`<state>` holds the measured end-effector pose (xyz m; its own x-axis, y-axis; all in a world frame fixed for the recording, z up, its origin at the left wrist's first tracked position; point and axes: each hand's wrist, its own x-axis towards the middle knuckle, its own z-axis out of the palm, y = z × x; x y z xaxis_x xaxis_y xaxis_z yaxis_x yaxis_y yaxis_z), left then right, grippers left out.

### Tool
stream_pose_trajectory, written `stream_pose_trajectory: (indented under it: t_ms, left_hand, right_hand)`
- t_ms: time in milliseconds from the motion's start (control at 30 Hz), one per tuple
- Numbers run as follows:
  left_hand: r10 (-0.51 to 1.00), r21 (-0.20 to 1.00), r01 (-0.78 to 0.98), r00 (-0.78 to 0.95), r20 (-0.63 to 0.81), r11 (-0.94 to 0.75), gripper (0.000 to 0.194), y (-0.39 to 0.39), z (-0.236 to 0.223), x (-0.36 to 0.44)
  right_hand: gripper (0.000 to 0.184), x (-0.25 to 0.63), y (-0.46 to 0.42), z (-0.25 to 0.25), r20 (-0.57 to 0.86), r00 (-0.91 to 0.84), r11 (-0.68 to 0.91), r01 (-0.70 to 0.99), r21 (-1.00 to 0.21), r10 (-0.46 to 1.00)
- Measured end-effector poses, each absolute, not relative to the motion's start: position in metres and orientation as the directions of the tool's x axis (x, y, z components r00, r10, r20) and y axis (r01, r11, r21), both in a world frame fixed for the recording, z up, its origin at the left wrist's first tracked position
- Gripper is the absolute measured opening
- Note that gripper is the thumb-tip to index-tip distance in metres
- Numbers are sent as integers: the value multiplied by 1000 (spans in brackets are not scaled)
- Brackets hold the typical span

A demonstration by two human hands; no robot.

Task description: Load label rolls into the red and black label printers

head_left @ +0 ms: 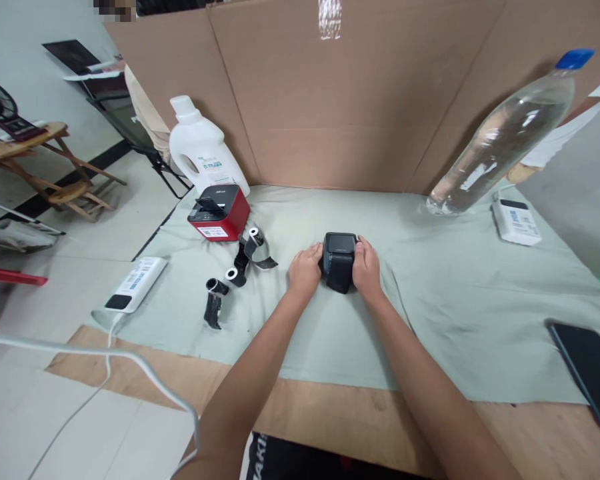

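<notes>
Grasping a black device (339, 262) from both sides — left flank with the left hand (305, 270), right flank with the right hand (367, 267). Positioned around mid-table, over the cloth (445, 287); cannot tell whether resting on it or slightly raised. To the left, can see black rolls (237, 276) with loose strips, then a red box (236, 215) just beyond and a white jug (207, 150) behind that, near the cardboard (330, 113). Off to the right, can see a bottle (505, 143) of clear liquid beside a white block (516, 222) — and a phone (587, 370) lying at the near right edge, well apart from the right hand.
</notes>
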<state>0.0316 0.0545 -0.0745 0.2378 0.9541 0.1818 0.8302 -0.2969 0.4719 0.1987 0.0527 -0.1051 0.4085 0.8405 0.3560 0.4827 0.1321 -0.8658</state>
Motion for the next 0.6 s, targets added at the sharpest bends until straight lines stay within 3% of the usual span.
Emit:
stream_pose_trajectory:
  t_ms: [267,600]
  left_hand:
    - [948,465,828,244,206,-314,59,55,-76,32]
    - [944,466,825,237,228,-320,58,55,-76,32]
  right_hand:
    - [74,200,52,-104,353,402,125,493,-861,845]
    - [65,200,53,-103,353,398,130,489,-863,847]
